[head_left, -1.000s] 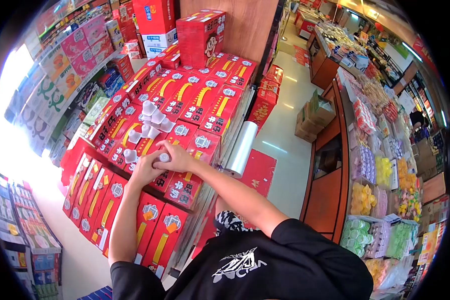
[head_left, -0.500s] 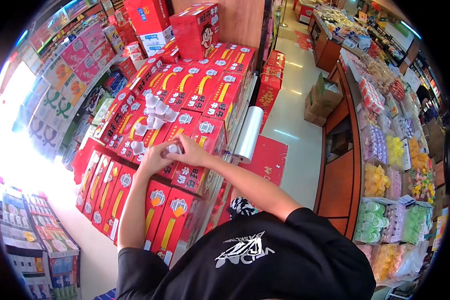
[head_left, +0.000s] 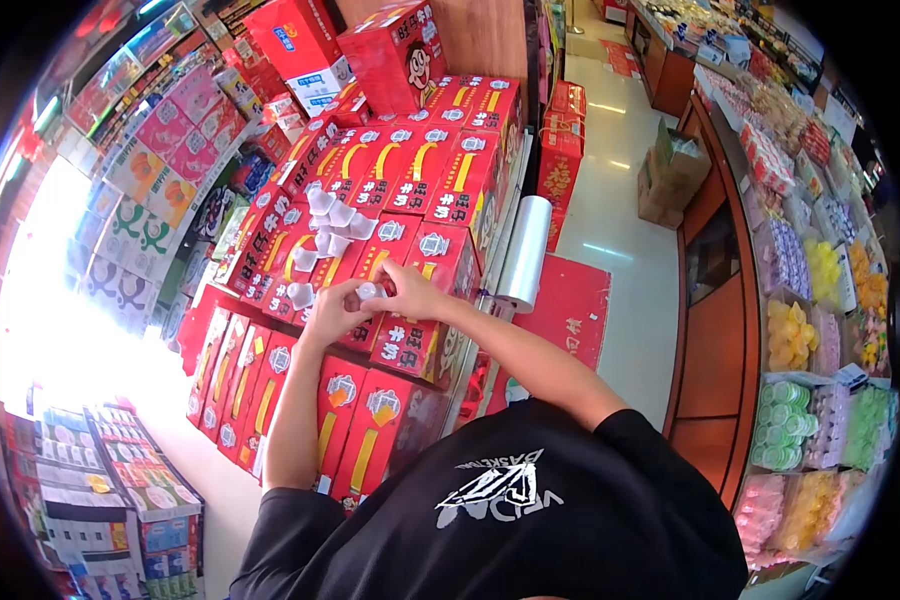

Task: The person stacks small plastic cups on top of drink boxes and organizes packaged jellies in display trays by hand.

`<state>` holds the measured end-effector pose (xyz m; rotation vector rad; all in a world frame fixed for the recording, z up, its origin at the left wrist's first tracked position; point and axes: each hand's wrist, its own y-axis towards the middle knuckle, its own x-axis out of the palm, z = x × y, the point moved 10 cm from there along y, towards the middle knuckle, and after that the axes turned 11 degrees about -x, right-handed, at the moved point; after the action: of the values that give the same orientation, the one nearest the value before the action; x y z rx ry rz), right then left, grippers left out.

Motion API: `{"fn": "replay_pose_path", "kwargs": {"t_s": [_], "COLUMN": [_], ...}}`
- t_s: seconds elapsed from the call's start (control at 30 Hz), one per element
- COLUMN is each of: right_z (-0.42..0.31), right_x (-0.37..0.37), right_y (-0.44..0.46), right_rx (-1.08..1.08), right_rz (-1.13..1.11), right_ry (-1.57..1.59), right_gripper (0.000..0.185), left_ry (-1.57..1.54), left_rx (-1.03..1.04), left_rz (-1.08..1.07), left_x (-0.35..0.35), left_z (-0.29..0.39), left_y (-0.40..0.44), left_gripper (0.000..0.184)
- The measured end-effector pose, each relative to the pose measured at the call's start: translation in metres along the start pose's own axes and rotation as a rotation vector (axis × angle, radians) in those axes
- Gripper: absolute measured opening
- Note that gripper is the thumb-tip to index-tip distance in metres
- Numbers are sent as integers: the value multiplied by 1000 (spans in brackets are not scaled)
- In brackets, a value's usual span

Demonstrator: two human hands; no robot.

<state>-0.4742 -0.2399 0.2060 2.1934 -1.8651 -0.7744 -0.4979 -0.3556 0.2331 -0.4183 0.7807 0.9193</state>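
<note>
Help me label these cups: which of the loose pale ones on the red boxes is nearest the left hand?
The lowest loose cup in the picture, just beside the left hand; the other loose cups sit farther up the red boxes.

I see a wooden panel; glossy floor lies to its right, white glare to its left.

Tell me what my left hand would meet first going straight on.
Your left hand would likely meet the small pale cup at its fingers first, then the right hand; depth is unclear.
</note>
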Motion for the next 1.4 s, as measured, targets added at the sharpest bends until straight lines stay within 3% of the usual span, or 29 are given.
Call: {"fn": "replay_pose_path", "kwargs": {"t_s": [0.67, 0.7, 1.03, 1.2, 1.4], "right_z": [-18, -23, -24, -58, -94], "right_x": [-8, -10, -14, -38, -73], "right_y": [-13, -12, -31, -58, -53], "right_rx": [-134, -233, -103, -20, -75], "right_rz": [-43, 15, -49, -51, -16], "right_ry": [-39, -70, -63, -101, -272], "right_gripper": [45, 41, 46, 47, 46], "left_ry": [14, 16, 57, 10, -123], "left_rx": [-27, -6, 80, 173, 143], "left_rz": [-11, -7, -54, -117, 18], "left_x": [2, 3, 12, 23, 23], "left_z": [2, 3, 29, 76, 98], "left_y": [0, 0, -9, -18, -20], "left_gripper": [36, 36, 37, 37, 35]}}
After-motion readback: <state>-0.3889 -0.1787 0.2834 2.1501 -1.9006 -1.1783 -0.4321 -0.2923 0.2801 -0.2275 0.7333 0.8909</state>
